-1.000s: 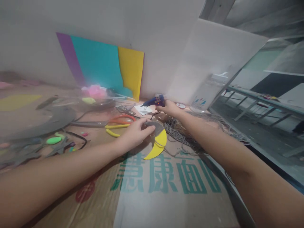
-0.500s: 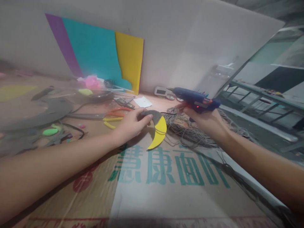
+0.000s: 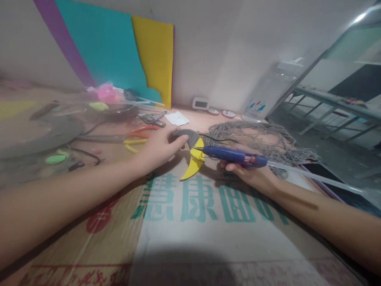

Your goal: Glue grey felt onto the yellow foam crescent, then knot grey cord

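My left hand [image 3: 162, 149] pinches the grey upper end of a yellow crescent [image 3: 195, 162], a flat curved piece partly wrapped in grey cord. The crescent's pointed yellow tip hangs down over the cardboard. In my right hand [image 3: 253, 172] is a blue hot glue gun [image 3: 235, 155], lying sideways with a clear glue stick poking out of its back. Its nozzle is at the yellow part just below the grey wrapping; whether it touches I cannot tell. My right fingers are partly hidden behind the gun.
Printed cardboard [image 3: 190, 246] covers the near table. A tangle of grey cord [image 3: 279, 139] lies behind my right hand, a phone [image 3: 342, 186] beside it. Orange and yellow handles [image 3: 135, 141] are left of my left hand. A small white clock [image 3: 200, 103] and a clear bottle [image 3: 264, 93] stand behind.
The glue gun has come down and left, from above the cord tangle to the crescent. My left hand still holds the crescent, and the whole view has shifted slightly.
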The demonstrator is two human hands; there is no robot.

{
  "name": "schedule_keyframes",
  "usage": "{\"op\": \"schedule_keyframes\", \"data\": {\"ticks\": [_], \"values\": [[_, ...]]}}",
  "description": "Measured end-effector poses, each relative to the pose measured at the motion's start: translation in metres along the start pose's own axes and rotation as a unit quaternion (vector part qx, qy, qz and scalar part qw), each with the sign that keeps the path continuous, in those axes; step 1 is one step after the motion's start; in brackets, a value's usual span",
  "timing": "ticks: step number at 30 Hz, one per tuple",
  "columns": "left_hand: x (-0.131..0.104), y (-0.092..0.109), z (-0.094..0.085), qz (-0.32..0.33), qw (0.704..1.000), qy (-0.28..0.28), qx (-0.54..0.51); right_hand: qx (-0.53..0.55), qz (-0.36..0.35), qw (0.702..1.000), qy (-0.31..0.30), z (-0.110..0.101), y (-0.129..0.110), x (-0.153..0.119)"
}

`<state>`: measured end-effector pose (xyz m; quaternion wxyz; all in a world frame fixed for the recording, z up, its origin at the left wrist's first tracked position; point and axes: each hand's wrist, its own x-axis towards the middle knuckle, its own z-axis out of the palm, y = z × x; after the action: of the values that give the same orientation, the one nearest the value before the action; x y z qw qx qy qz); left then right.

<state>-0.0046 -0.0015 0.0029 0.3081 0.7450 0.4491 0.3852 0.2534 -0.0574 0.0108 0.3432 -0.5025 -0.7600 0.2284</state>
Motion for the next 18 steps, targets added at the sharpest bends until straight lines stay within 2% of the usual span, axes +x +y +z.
{"op": "schedule_keyframes", "data": {"ticks": [6,12,18], "values": [[-0.0004,0.0017,0.0,-0.003,1.0,0.005,0.009,-0.053,-0.006,0.998,0.021,0.0015,0.0029,0.0021],[-0.0011,0.0026,0.0012,0.002,1.0,0.01,0.023,-0.013,-0.008,1.0,-0.012,0.0039,0.0052,0.0005],[-0.0012,0.0015,0.0003,0.013,0.999,0.012,0.031,-0.038,-0.016,0.999,0.015,0.0047,0.0017,0.002]]}}
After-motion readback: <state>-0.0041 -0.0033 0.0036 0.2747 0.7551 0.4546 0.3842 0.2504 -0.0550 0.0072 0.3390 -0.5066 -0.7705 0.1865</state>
